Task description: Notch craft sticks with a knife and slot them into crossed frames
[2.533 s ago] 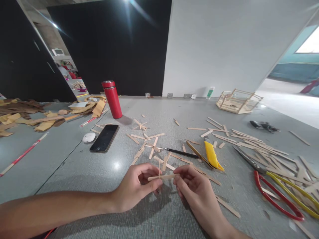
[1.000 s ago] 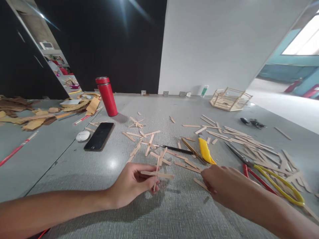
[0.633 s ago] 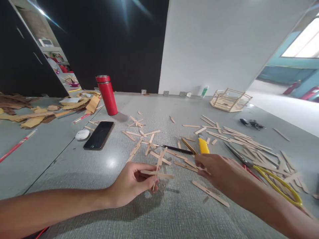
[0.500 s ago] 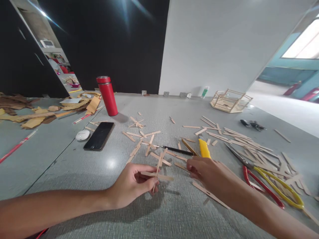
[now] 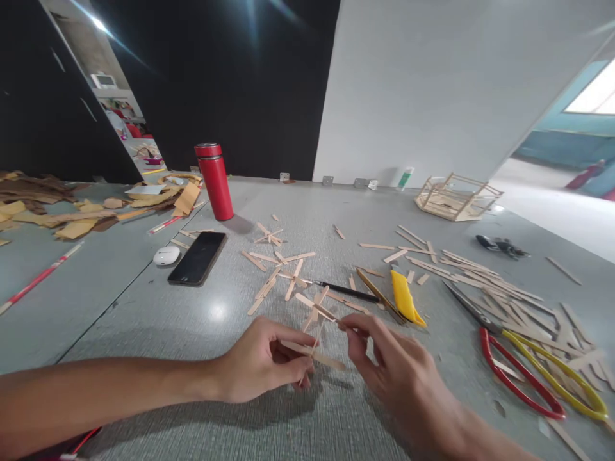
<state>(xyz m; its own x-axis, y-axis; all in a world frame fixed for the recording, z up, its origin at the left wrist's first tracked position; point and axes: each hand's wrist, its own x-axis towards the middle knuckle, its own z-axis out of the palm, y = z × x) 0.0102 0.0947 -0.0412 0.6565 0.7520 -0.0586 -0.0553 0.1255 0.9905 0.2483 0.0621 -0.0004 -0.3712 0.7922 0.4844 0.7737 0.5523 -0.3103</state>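
My left hand (image 5: 269, 362) is closed with its fingertips round two crossed wooden craft sticks (image 5: 331, 362), one roughly level and the other slanting upward. To the right, my right hand (image 5: 394, 365) pinches a single craft stick (image 5: 325, 312) between thumb and fingers, its far end pointing left above the crossed pair. Just beyond my hands lie several loose and crossed sticks (image 5: 294, 279), a black pen (image 5: 348, 291), a thin gold-brown pointed tool (image 5: 377, 291) and a yellow utility knife (image 5: 406, 299).
At right, red-and-yellow-handled snips (image 5: 523, 378) lie beside a heap of craft sticks (image 5: 542, 320). A stick-built frame (image 5: 459, 198) stands at the back. On the left are a red flask (image 5: 215, 182), a phone (image 5: 198, 257), a white earbud case (image 5: 166, 256) and leather-like scraps (image 5: 72, 214).
My right hand has lifted off the table and turned toward my left, now with a craft stick in its fingers. My left hand keeps its grip. The view has shifted slightly.
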